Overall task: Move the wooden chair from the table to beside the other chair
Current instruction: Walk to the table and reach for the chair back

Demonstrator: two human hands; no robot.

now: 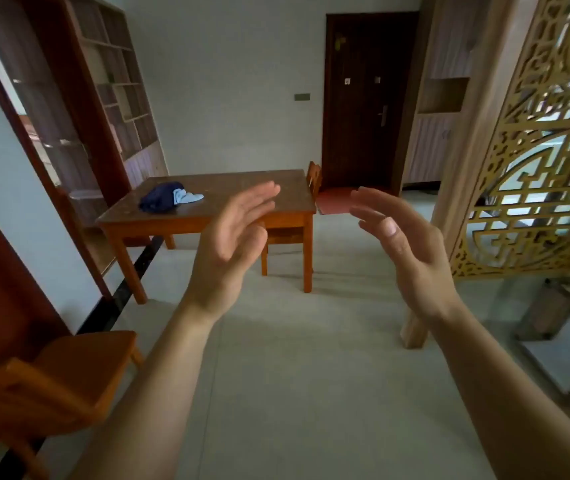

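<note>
A wooden chair (285,233) is tucked under the right side of the wooden table (207,220) across the room; its backrest shows above the tabletop and its seat and front leg show below. The other wooden chair (69,372) stands close by at the lower left, against the wall. My left hand (235,237) and my right hand (405,244) are raised in front of me, palms facing each other, fingers apart and holding nothing. Both hands are well short of the chair at the table.
Dark blue and light blue cloths (169,199) lie on the table. A bookshelf (114,91) lines the left wall and a dark door (363,98) is behind the table. A gold lattice screen (533,168) with a wooden post (415,330) stands right. Open grey floor lies ahead.
</note>
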